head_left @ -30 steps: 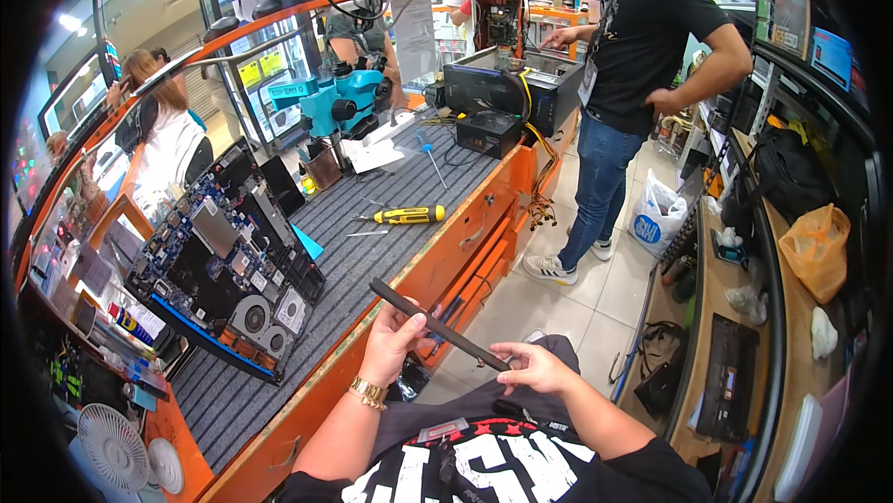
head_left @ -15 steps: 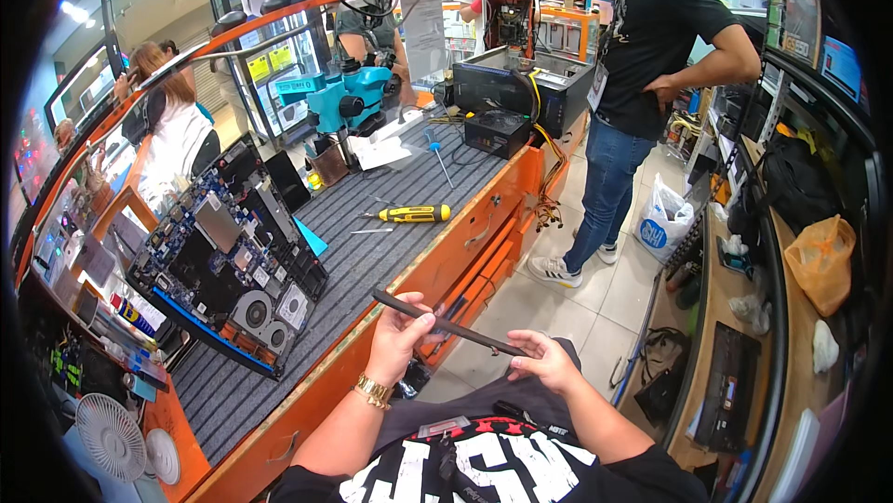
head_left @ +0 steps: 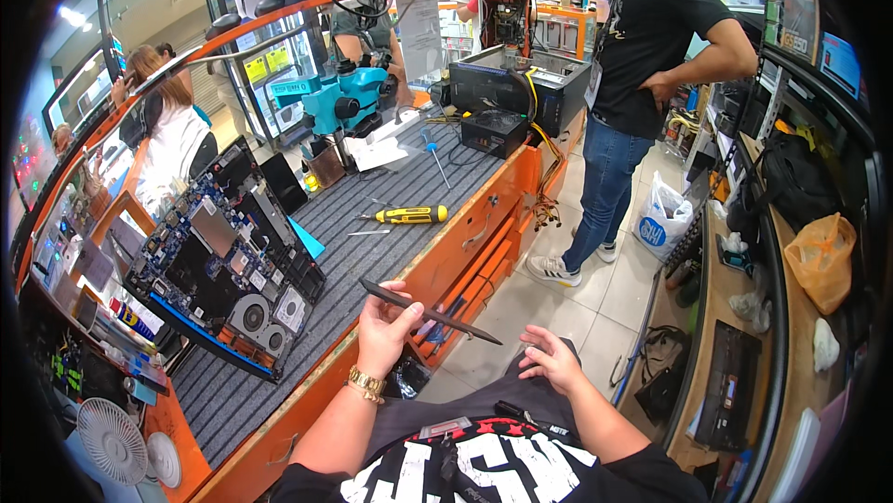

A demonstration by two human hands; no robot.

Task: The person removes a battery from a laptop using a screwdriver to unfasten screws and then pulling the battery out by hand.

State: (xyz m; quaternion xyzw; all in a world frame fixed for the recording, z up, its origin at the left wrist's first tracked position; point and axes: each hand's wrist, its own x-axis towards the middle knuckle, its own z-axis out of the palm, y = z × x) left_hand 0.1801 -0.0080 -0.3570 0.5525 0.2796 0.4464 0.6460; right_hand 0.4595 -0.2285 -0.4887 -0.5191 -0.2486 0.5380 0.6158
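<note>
My left hand [head_left: 385,324] grips a long, thin black bar [head_left: 456,323] near its upper end. What kind of part the bar is, I cannot tell. Its free end slants down to the right, in the air beyond the bench edge. To the right of that end, my right hand [head_left: 555,363] holds nothing, with its fingers apart and slightly curled. An opened laptop [head_left: 219,261] leans on the bench to the left, its blue circuit board and fans exposed. On the ribbed grey mat [head_left: 372,261] lie a yellow-and-black screwdriver [head_left: 412,215] and a blue-handled screwdriver [head_left: 435,157].
A teal microscope [head_left: 339,103] and a black computer case [head_left: 521,85] with loose cables stand along the bench's far side. A person in a black shirt [head_left: 660,47] stands ahead right. Shelves with bags [head_left: 819,266] line the right; a white fan [head_left: 112,438] is near left.
My right hand has let go of the bar and moved slightly right, its fingers spreading. The left hand still holds the bar, now turned and shifted a little left.
</note>
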